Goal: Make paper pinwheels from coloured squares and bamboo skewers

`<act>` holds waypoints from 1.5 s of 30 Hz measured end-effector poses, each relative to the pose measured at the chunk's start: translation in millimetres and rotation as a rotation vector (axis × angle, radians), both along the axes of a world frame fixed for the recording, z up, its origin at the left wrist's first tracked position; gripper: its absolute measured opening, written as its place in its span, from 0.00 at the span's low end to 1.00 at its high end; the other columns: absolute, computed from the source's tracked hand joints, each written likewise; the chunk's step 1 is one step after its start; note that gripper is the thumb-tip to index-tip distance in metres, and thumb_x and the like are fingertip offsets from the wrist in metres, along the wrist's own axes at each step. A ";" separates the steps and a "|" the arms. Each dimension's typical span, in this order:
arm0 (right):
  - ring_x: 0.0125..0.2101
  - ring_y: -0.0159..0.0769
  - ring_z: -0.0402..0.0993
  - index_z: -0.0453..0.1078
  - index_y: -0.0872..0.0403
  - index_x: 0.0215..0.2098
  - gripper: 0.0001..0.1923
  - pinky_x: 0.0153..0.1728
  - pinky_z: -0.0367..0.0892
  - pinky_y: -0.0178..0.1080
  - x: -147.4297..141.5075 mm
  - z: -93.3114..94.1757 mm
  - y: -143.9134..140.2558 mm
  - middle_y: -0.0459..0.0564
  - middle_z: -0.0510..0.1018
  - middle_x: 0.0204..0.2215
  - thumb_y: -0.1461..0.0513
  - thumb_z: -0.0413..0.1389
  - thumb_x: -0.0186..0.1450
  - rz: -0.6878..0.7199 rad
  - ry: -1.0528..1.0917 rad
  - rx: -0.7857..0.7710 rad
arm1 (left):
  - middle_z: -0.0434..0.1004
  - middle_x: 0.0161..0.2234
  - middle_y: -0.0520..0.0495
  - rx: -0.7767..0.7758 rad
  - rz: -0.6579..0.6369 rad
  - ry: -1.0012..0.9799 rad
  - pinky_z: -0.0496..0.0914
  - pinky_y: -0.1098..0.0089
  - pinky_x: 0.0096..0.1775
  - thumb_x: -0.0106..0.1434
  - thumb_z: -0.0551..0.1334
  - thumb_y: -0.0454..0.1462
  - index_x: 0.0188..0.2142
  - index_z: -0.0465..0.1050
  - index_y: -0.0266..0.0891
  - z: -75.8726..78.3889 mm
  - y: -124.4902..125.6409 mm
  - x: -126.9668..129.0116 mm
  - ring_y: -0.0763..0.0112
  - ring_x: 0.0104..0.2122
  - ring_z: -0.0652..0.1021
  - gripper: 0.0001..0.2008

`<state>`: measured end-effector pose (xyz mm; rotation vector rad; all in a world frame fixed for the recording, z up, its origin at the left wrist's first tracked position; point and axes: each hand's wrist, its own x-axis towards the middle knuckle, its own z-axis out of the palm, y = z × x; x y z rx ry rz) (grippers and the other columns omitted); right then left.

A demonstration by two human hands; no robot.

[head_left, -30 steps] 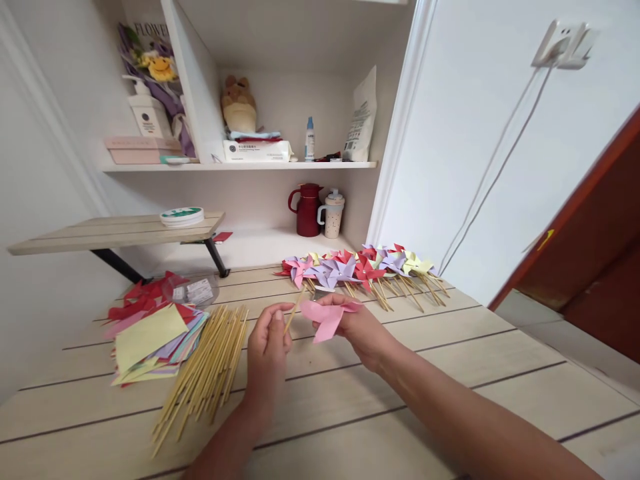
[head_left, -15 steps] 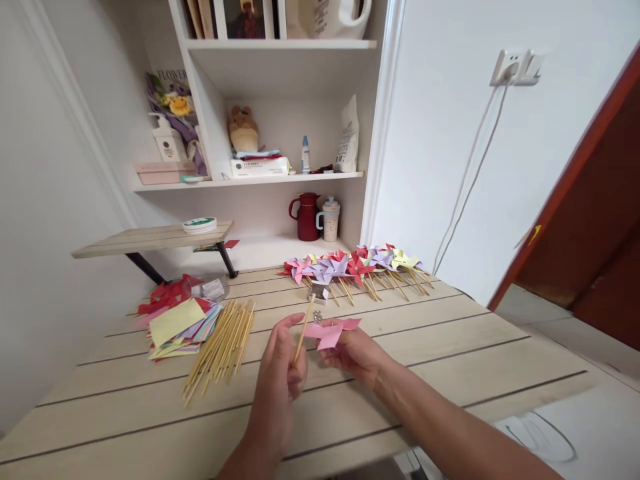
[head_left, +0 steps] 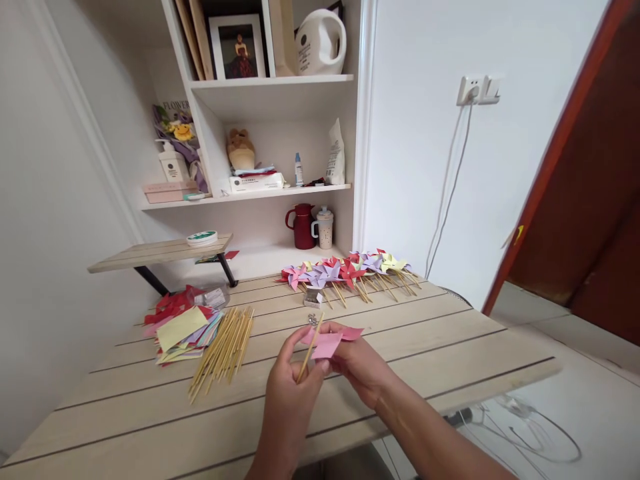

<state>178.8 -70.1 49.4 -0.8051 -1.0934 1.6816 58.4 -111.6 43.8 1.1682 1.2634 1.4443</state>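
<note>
My left hand is closed around a thin wooden stick that leans up and slightly right. Pressed against it from the right, my right hand grips a pink paper pinwheel, its blades spread over the fingers. Stick and pinwheel overlap in view; whether they are joined I cannot tell. Just beyond the hands lie small metal pins in a little heap, with a small clear box behind them. Left of my hands rests a bundle of loose wooden sticks.
Finished pinwheels on sticks lie in a row at the table's back right. Coloured paper sheets are piled at the left, near a small raised stand. A red jug and a cup stand behind on the shelf unit.
My two hands have come together, the left thumb now reaching the pink paper. The stick has moved over the pinwheel's left side. The camera view has tilted up and shifted right.
</note>
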 end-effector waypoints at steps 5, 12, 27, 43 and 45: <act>0.20 0.28 0.65 0.73 0.55 0.32 0.12 0.25 0.61 0.33 -5.1 -3.3 -4.8 0.42 0.74 0.19 0.61 0.65 0.50 0.120 -0.084 0.053 | 0.70 0.17 0.55 0.039 0.057 -0.083 0.63 0.76 0.23 0.51 0.70 0.41 0.42 0.78 0.35 -2.0 -0.8 -8.1 0.77 0.17 0.67 0.19; 0.26 0.31 0.69 0.74 0.57 0.30 0.16 0.30 0.64 0.35 -9.5 -9.5 -7.6 0.46 0.76 0.22 0.54 0.68 0.52 0.123 -0.113 0.149 | 0.79 0.24 0.50 0.054 0.033 -0.123 0.70 0.73 0.30 0.54 0.70 0.44 0.32 0.78 0.36 2.6 -2.0 -20.4 0.70 0.25 0.76 0.12; 0.26 0.28 0.64 0.67 0.48 0.47 0.25 0.27 0.58 0.32 -19.2 -18.8 -7.4 0.42 0.73 0.30 0.57 0.70 0.55 -0.032 0.038 0.235 | 0.76 0.26 0.53 0.038 0.108 -0.255 0.67 0.75 0.34 0.55 0.70 0.44 0.34 0.78 0.38 -18.6 -8.6 -33.3 0.72 0.29 0.73 0.13; 0.22 0.27 0.60 0.73 0.55 0.25 0.14 0.24 0.54 0.31 -19.3 -20.8 -7.8 0.42 0.69 0.20 0.57 0.71 0.51 -0.087 0.041 0.238 | 0.57 0.16 0.60 -0.032 0.189 -0.222 0.58 0.77 0.23 0.53 0.71 0.46 0.32 0.77 0.36 -10.1 -17.7 -21.7 0.78 0.19 0.61 0.15; 0.22 0.27 0.61 0.74 0.55 0.25 0.12 0.24 0.55 0.31 -17.1 -22.1 -7.7 0.42 0.70 0.20 0.58 0.71 0.51 -0.117 0.035 0.244 | 0.52 0.15 0.61 -0.052 0.190 -0.205 0.52 0.77 0.21 0.54 0.70 0.48 0.37 0.77 0.36 -9.6 -20.0 -20.4 0.80 0.17 0.55 0.18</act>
